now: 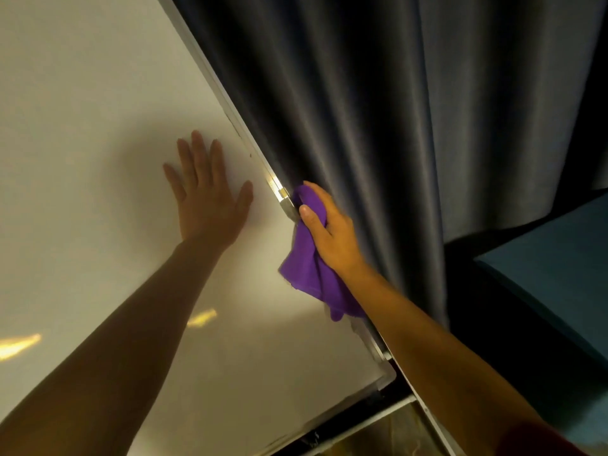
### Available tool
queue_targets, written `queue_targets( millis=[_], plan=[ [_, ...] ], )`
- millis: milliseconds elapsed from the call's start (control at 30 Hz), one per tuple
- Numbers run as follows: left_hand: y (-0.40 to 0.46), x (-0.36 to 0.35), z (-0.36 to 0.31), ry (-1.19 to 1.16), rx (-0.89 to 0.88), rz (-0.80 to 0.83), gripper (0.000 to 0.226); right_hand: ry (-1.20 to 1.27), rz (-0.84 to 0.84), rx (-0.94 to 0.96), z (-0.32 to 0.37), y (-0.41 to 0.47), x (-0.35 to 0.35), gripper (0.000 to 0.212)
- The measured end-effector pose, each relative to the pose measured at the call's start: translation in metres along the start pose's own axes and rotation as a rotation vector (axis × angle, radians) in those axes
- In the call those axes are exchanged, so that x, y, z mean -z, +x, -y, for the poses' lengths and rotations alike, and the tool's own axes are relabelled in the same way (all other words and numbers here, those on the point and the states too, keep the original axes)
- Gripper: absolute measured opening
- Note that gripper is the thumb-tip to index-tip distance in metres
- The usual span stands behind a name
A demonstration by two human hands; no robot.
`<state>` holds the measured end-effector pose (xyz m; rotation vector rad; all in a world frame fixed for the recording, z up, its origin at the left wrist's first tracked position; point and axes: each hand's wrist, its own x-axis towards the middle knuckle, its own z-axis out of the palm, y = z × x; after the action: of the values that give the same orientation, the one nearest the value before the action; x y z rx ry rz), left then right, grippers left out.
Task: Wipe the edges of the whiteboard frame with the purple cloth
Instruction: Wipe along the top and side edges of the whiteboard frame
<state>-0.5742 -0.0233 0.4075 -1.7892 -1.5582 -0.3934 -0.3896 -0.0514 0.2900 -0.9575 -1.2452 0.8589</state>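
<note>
Right hand (pixel 329 232) grips purple cloth (pixel 309 264) — against frame (pixel 230 97).

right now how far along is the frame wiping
Done: nothing shows which stretches are already wiped. In hand: the right hand presses the purple cloth against the right edge of the whiteboard frame, while the left hand lies flat on the board. Left: possibly the bottom edge, which the cloth is not touching.

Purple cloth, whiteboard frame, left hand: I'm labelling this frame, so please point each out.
purple cloth (pixel 304 268): head view, hanging fold below the right hand.
whiteboard frame (pixel 215 79): head view, bare metal right edge.
left hand (pixel 205 205): head view, back of hand.
</note>
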Motion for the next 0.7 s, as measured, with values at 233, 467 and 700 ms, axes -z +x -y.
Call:
queue_targets(
  millis=[233,467,700],
  plan=[
    [0.000,-0.005,-0.001,-0.021,-0.006,-0.045,0.080,0.163,-0.070,-0.507,-0.058,-0.026,0.019,0.045],
    [0.000,-0.011,-0.003,-0.026,0.002,-0.087,0.078,0.383,-0.051,-0.699,-0.093,-0.047,0.040,0.039],
    [0.004,-0.013,-0.006,0.008,0.046,-0.032,0.081,0.152,-0.057,-0.056,0.018,0.037,0.005,0.031]
  ],
)
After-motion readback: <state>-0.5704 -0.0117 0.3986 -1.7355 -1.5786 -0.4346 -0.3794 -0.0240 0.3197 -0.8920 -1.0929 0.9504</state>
